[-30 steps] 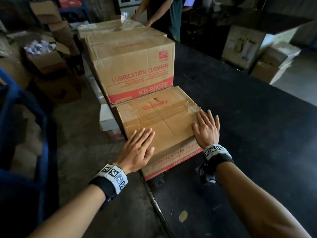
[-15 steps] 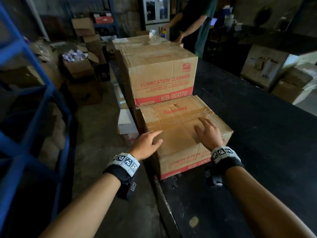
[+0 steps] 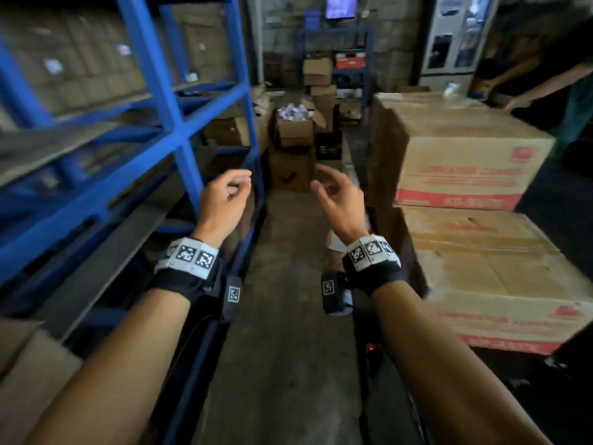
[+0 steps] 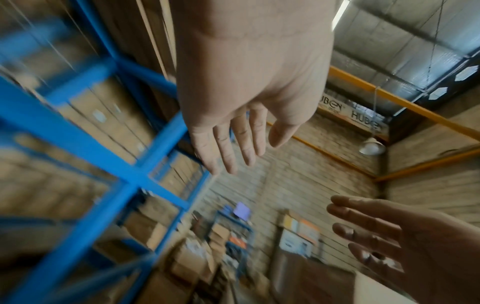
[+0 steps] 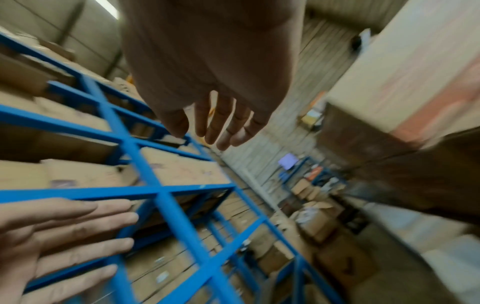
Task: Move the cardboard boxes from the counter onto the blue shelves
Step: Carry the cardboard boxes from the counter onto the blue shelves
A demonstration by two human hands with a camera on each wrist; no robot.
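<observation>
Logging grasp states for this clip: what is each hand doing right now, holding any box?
Left hand: open, fingers loosely curled, holding nothing, raised beside the blue shelves.
Right hand: open, holding nothing, off the cardboard boxes.

Only legible txt: "HUBEN", twice, on a sign (image 4: 350,114) under the orange beam (image 4: 405,102). Red print on cardboard boxes (image 3: 465,165) too blurred to read.

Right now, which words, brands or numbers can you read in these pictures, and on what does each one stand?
"HUBEN": on the banner high on the brick wall, printed at least twice.
Red print on the upper cardboard box: too blurred to read.
Red print on the lower cardboard box: too blurred to read.
White labels on the boxes in the blue shelves: too small.
</observation>
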